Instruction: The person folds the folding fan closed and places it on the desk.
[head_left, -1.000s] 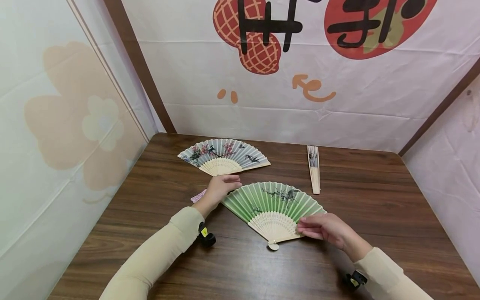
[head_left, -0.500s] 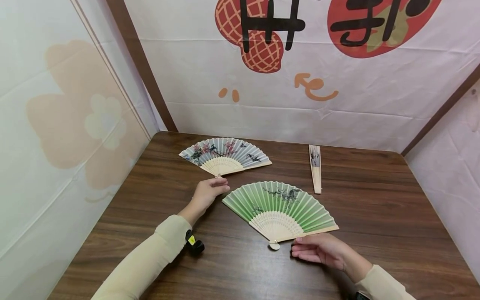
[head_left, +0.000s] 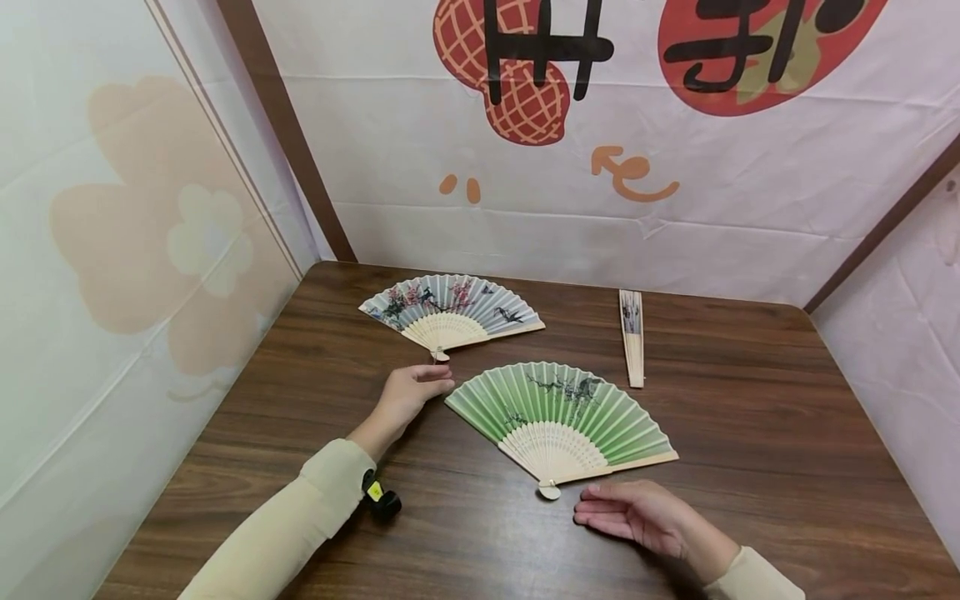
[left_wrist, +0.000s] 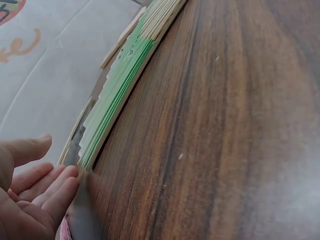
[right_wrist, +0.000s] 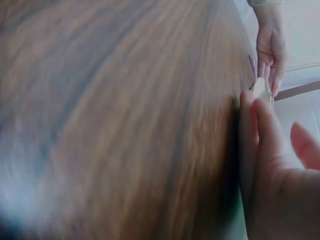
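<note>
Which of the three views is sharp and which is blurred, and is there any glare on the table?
Head view: sharp, evenly lit, with a pale sheen on the table near the green fan. Left wrist view: fairly sharp, a whitish glare at the lower right. Right wrist view: strongly blurred wood grain, and the right hand is soft too.

A grey-blue fan (head_left: 451,312), spread open and printed with flowers, lies flat near the back left of the wooden table (head_left: 750,433). A folded fan (head_left: 632,337) lies well apart to its right, near the back edge. A white backdrop (head_left: 585,150) with red and orange motifs stands behind.
</note>
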